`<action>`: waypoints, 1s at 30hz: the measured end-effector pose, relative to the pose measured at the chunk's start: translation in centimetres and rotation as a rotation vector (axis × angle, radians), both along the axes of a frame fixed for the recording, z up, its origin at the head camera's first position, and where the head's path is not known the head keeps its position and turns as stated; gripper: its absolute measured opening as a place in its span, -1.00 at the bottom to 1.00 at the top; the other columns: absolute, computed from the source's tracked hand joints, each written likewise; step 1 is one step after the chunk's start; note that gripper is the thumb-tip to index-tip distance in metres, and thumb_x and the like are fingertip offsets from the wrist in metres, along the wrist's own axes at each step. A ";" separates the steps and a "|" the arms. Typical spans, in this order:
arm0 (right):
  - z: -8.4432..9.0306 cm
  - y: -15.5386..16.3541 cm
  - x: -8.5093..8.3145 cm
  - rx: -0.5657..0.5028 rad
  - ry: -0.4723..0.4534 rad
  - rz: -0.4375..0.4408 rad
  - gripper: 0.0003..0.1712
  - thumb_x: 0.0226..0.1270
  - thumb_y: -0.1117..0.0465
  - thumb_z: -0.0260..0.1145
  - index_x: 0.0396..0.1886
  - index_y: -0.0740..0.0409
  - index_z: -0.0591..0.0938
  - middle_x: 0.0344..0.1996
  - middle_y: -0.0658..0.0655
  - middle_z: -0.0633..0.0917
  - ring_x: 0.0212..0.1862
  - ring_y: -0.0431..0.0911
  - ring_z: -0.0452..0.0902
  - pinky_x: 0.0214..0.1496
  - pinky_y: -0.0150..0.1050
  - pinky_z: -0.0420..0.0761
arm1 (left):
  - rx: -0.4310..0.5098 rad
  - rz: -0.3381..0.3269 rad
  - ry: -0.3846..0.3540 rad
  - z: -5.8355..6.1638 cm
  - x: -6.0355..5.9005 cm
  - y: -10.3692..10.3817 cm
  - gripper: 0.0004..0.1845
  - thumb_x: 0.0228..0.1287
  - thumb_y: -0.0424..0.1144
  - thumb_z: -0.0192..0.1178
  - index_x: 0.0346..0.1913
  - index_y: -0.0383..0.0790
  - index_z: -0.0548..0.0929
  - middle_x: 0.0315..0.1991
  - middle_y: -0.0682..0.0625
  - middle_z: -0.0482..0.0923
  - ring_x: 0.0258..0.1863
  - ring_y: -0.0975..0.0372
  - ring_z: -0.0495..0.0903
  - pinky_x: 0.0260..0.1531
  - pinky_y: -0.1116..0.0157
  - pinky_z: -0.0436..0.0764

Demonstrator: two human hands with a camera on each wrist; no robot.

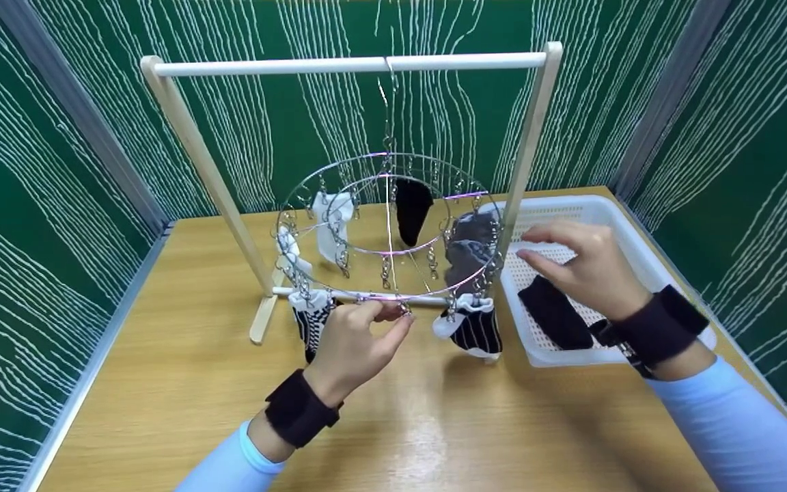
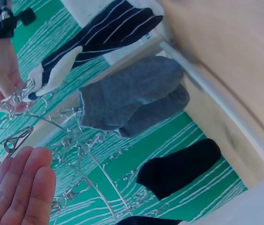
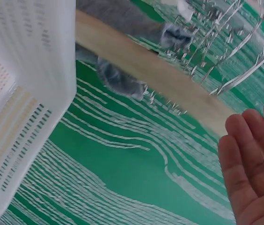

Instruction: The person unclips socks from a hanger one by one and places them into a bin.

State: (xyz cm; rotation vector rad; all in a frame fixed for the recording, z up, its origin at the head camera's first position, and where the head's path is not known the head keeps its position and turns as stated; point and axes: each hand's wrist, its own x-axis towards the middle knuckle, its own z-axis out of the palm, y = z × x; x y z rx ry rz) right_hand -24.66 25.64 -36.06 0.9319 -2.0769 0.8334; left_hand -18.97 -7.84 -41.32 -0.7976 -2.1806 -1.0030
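Left hand [image 1: 356,342] pinching clip [image 2: 15,139], wrist view

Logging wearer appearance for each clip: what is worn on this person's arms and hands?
Both arms wear light blue long sleeves: left sleeve, right sleeve. Each wrist carries a wide black band, the left wrist band and the right wrist band; the right one has a small black fitting beside it. The left hand and right hand are bare, without gloves.

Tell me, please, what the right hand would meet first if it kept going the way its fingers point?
Probably the grey sock clipped on the round hanger: the right hand points left at it from above the basket. Depth is unclear.
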 end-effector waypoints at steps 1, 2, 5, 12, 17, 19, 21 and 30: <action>0.0 -0.3 0.2 0.002 0.020 0.013 -0.72 0.06 0.57 0.59 -0.19 0.38 0.81 -0.26 0.36 0.85 -0.17 0.11 0.83 0.23 -0.67 0.54 | 0.000 0.001 -0.002 0.0 0.0 0.0 -0.89 0.27 -0.32 0.53 -0.28 -0.31 0.82 -0.35 -0.10 0.87 -0.34 0.15 0.87 -0.25 0.20 0.82; -0.1 -0.6 0.3 0.011 0.035 0.022 -0.71 0.06 0.57 0.59 -0.18 0.37 0.81 -0.25 0.35 0.86 -0.16 0.14 0.83 0.25 -0.67 0.53 | 0.001 0.003 -0.004 0.0 0.0 0.0 -0.89 0.27 -0.32 0.53 -0.28 -0.31 0.82 -0.34 -0.10 0.87 -0.34 0.16 0.87 -0.24 0.20 0.82; -0.2 -1.4 0.7 0.059 0.072 0.033 -0.70 0.09 0.53 0.59 -0.13 0.35 0.82 -0.18 0.31 0.86 -0.14 0.19 0.81 0.30 -0.65 0.51 | -0.001 0.013 -0.005 0.0 0.0 -0.1 -0.89 0.27 -0.32 0.53 -0.27 -0.32 0.82 -0.34 -0.10 0.87 -0.34 0.16 0.87 -0.24 0.19 0.82; -0.5 -2.6 0.7 0.197 0.124 0.077 -0.61 0.16 0.49 0.59 0.02 0.30 0.81 -0.03 0.27 0.85 0.02 0.18 0.81 0.30 -0.22 0.70 | -0.007 0.023 0.002 0.1 0.1 -0.3 -0.87 0.26 -0.31 0.54 -0.27 -0.31 0.81 -0.34 -0.11 0.87 -0.34 0.14 0.88 -0.25 0.19 0.82; -0.7 -2.9 0.5 0.250 0.101 0.123 -0.62 0.23 0.51 0.54 0.07 0.33 0.79 0.03 0.30 0.83 0.12 0.24 0.77 0.56 -0.37 0.47 | -0.006 0.023 -0.015 0.1 0.3 -0.4 -0.88 0.28 -0.31 0.53 -0.27 -0.32 0.81 -0.32 -0.12 0.87 -0.31 0.15 0.88 -0.20 0.18 0.84; -0.7 -2.9 0.4 0.266 0.102 0.138 -0.63 0.24 0.51 0.53 0.06 0.35 0.79 0.03 0.34 0.83 0.13 0.28 0.76 0.59 -0.32 0.44 | -0.008 0.027 -0.021 0.1 0.4 -0.5 -0.87 0.29 -0.31 0.52 -0.26 -0.32 0.81 -0.31 -0.12 0.87 -0.29 0.14 0.89 -0.18 0.18 0.84; -0.8 -2.9 0.2 0.270 0.107 0.154 -0.65 0.24 0.52 0.52 0.04 0.37 0.79 0.01 0.36 0.82 0.11 0.30 0.76 0.63 -0.31 0.40 | -0.014 0.032 -0.025 0.2 0.5 -0.6 -0.87 0.30 -0.30 0.52 -0.25 -0.31 0.81 -0.30 -0.13 0.88 -0.28 0.14 0.89 -0.16 0.16 0.84; -0.8 -3.1 0.0 0.249 0.106 0.182 -0.68 0.19 0.56 0.53 -0.04 0.34 0.80 -0.08 0.33 0.83 0.03 0.25 0.78 0.58 -0.52 0.36 | -0.149 0.140 0.051 1.2 1.7 -1.1 -0.76 0.36 -0.14 0.52 -0.22 -0.28 0.81 -0.43 -0.08 0.81 -0.52 0.18 0.78 -0.50 0.30 0.73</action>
